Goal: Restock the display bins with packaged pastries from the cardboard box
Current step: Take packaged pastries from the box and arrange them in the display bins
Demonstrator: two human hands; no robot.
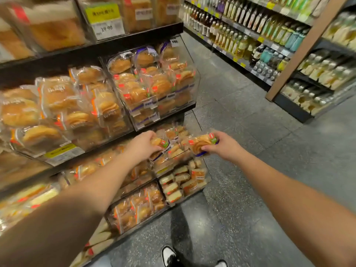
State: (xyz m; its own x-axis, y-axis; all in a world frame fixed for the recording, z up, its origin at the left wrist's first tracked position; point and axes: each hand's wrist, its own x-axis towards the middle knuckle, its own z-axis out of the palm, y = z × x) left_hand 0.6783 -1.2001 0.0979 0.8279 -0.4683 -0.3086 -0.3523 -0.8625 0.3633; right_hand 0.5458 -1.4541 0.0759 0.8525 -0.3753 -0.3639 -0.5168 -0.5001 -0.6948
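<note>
1. Right now both arms reach forward and down toward a clear bin (pixel 169 157) on a middle shelf of a bakery rack; no cardboard box is in sight.
2. Left hand (pixel 143 145): its fingers curl over a wrapped pastry (pixel 159 142) at the bin's open top, grasping it. This packet lies just beyond the fingertips, already touching the heap inside.
3. Right hand (pixel 221 144): thumb and fingers pinch a second wrapped pastry (pixel 202 144) by its right end. The packet's long axis runs sideways, stretching leftward from the hand toward the bin.
4. The relation that matters: the bin sits to the left of the right hand and a little below it, while the held packet hangs at the bin's right edge, not yet inside. The left hand is the nearer one to the bin; I judge the right-hand packet needs only a short leftward, downward move to drop in.
5. What the bin holds: a loose pile of similar packets with red and green labels, filling it nearly to the top.
6. Other containers: above the hands, a larger clear bin (pixel 154 89) is packed with round buns; below the hands, lower bins (pixel 183 182) hold pale cake slices and more buns.
7. Beyond the right hand, across the grey floor (pixel 250 132), shelves carry bottles (pixel 240 41).
</note>
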